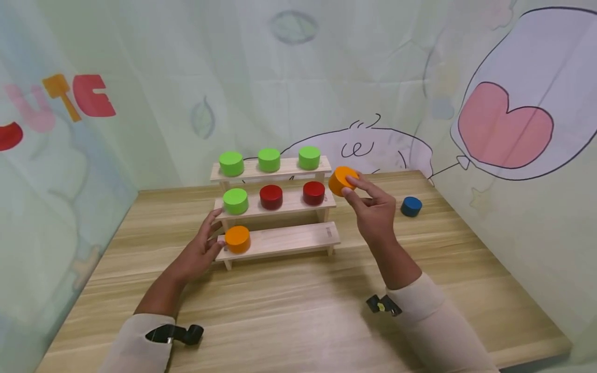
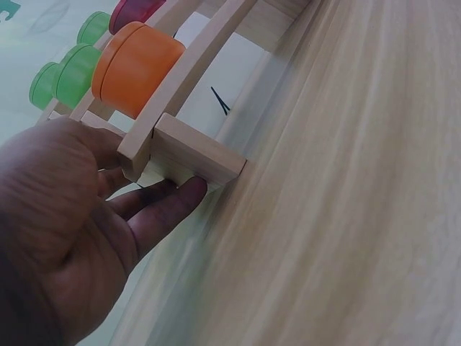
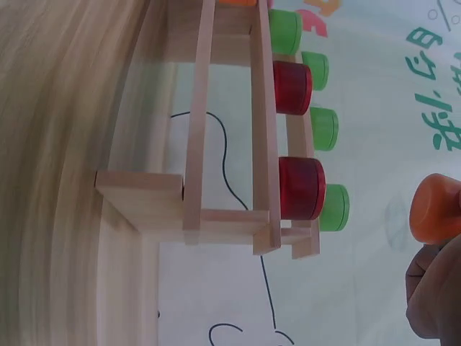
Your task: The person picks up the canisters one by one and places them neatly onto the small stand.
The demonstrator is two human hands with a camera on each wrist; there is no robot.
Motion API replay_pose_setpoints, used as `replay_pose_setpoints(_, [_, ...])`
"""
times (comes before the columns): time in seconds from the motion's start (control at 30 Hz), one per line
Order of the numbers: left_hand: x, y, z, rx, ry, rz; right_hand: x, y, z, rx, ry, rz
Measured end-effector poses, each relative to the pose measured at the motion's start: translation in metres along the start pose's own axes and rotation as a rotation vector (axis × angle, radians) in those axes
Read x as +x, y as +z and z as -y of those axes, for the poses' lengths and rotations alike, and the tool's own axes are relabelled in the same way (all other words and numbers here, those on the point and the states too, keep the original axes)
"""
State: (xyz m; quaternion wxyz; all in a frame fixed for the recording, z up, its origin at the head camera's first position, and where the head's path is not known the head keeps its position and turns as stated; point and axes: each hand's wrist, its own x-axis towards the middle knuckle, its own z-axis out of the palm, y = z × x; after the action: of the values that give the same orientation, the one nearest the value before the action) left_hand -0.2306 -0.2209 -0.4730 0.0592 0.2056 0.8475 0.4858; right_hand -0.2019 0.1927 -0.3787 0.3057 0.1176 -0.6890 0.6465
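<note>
My right hand (image 1: pixel 377 212) pinches an orange round block (image 1: pixel 342 180) between thumb and fingers, in the air beside the right end of the middle shelf. The right wrist view shows this block (image 3: pixel 436 209) at its right edge. My left hand (image 1: pixel 200 251) touches the left end of a three-step wooden rack (image 1: pixel 289 239); in the left wrist view its fingers (image 2: pixel 169 216) lie against the end panel. Another orange block (image 1: pixel 238 239) sits at the left of the lowest step. The middle step holds a green block (image 1: pixel 235 201) and two red blocks (image 1: pixel 271 197).
Three green blocks (image 1: pixel 269 160) stand along the top step. A blue round block (image 1: pixel 411 206) lies on the wooden table (image 1: pixel 298 311) to the right of my right hand. A printed curtain (image 1: pixel 163 93) hangs behind and at both sides.
</note>
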Motion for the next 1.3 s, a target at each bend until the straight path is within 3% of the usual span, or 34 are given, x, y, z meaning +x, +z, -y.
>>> replay_pose_setpoints(0.23, [-0.001,0.000,0.000,0.008,-0.002,-0.002,-0.005,0.012,0.002,0.081,0.003,0.076])
replay_pose_setpoints(0.37, [-0.001,-0.001,-0.002,0.010,0.003,0.001,-0.006,0.019,-0.001,0.070,-0.043,0.115])
replay_pose_setpoints(0.67, [0.000,-0.002,-0.001,0.021,0.015,-0.001,-0.009,0.036,-0.003,-0.069,-0.206,0.233])
replay_pose_setpoints(0.8, [0.000,-0.003,-0.003,0.018,0.010,0.000,-0.011,0.044,-0.002,-0.149,-0.241,0.279])
replay_pose_setpoints(1.3, [0.001,0.000,0.000,0.004,0.004,0.002,-0.021,0.071,-0.001,-0.488,-0.149,0.506])
